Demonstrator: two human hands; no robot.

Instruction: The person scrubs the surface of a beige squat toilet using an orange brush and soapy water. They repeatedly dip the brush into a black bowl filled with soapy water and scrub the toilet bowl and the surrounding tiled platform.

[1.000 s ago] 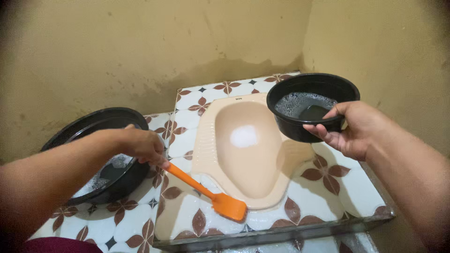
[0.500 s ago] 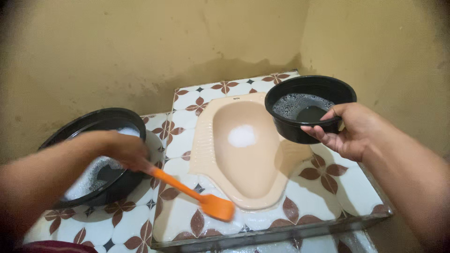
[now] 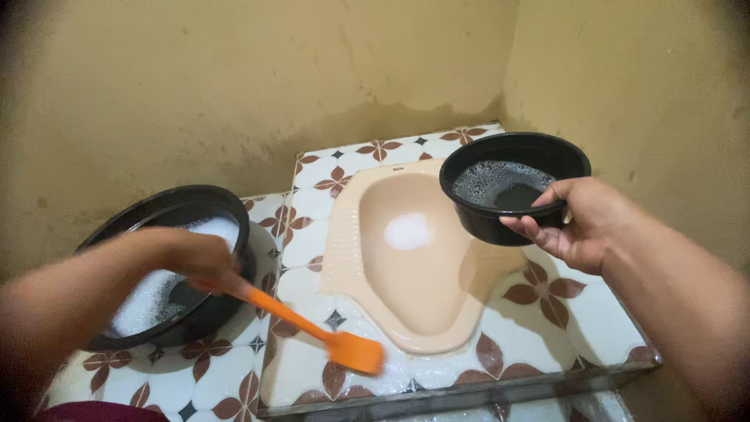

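Left hand point(image 3: 199, 262): closed on orange brush point(image 3: 312, 324), light, stiff, slippery handle end | right hand point(image 3: 582, 223): pinching rim of black bowl point(image 3: 512, 187), sudsy water, sloshes, likely slick.

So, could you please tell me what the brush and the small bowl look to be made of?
Brush: likely plastic, uniformly bright orange and smooth. Small bowl: probably plastic too, black with a slight sheen along its thin rim, holding foamy water.

Bare forearms, no sleeves — maroon garment at lower left
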